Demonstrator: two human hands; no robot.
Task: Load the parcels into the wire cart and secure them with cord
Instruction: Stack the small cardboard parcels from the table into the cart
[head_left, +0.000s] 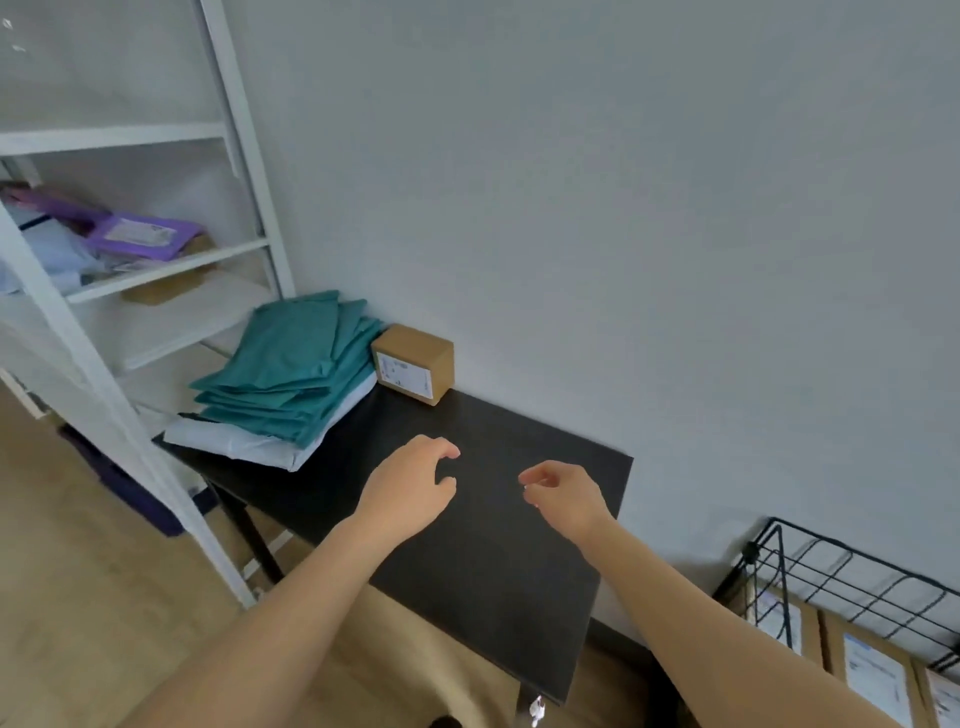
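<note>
Our L hand (410, 483) and R hand (563, 493) hang just above the black rectangular tabletop (493, 561), side by side w/ a gap between them, backs up. Fingers on both are loosely curled, thumb and forefinger tips near each other but closed on nothing; neither hand holds a thing. The small brown cardboard box (413, 364) w/ a white label sits at the table's far edge by the grey wall (623, 208), beyond our L hand and apart from it. Just left of it, a stack of teal plastic mailers (291, 374) lies on a white plastic mailer (249, 441) at the table's left end. The black wire cart (852, 571) stands at lower right, near the table; inside it brown cardboard parcels (872, 670) w/ white labels stand upright, side by side. At left, a white shelving unit (171, 270) holds a purple mailer (140, 236) w/ a label, plus other bags too blurred to tell.
</note>
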